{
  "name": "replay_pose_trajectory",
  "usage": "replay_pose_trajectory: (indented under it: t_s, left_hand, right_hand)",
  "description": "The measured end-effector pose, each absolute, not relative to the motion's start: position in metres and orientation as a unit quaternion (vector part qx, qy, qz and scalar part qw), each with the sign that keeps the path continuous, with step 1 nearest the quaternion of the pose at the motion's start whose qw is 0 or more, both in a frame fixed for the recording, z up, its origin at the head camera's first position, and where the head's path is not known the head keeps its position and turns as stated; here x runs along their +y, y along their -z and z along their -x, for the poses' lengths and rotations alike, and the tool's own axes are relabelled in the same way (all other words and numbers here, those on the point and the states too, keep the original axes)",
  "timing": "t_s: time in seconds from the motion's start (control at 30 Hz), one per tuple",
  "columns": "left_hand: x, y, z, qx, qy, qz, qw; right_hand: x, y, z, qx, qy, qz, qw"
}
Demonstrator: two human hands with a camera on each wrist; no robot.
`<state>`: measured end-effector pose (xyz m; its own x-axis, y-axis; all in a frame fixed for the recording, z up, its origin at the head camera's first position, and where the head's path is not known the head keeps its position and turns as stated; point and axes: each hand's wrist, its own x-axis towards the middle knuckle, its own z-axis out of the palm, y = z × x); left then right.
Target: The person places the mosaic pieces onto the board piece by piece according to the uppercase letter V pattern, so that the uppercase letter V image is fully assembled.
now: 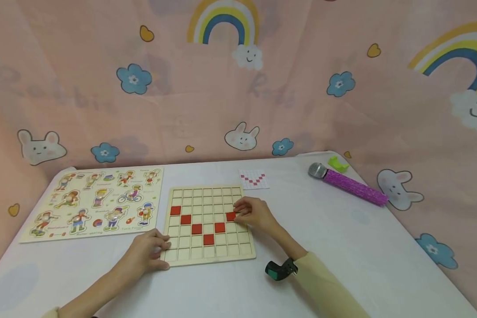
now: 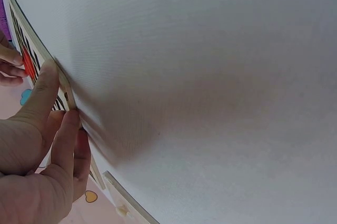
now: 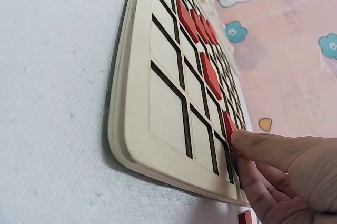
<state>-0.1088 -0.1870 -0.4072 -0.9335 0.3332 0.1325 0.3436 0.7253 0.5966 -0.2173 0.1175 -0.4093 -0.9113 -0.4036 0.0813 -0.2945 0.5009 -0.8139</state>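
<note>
A square wooden grid board (image 1: 184,254) lies on the white table, with several red square tiles (image 1: 208,239) forming a V in its cells. My left hand (image 1: 145,251) holds the board's near left corner, thumb at the front edge and fingers at the left side. Over the board's right side, my right hand (image 1: 256,214) has thumb and fingers at the red tile (image 1: 230,216) at the V's right end. In the right wrist view the thumb tip covers part of that tile (image 3: 228,128). Low in that view, a small red piece (image 3: 245,217) shows partly behind the fingers.
A card (image 1: 254,179) with a red V pattern lies behind the board. To the left is a wooden puzzle board (image 1: 83,198) with sports figures. A purple microphone (image 1: 351,185) and a green plastic piece (image 1: 338,164) lie at the back right.
</note>
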Motion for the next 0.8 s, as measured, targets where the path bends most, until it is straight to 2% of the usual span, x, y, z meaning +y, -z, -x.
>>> replay_pose_trajectory:
  t_s: [0.3, 0.47, 0.8]
  left_hand:
    - [-0.188, 0.407, 0.108, -0.921, 0.348, 0.173, -0.008]
    - [-0.189, 0.410, 0.108, -0.919, 0.349, 0.185, 0.000]
    - [-0.188, 0.413, 0.105, -0.925, 0.333, 0.185, 0.002]
  right_hand:
    - [0.117, 0.407, 0.214, 0.845, 0.491, 0.194, 0.084]
    - [0.138, 0.408, 0.220, 0.829, 0.516, 0.195, 0.094]
    - [0.184, 0.418, 0.251, 0.881, 0.409, 0.220, 0.089]
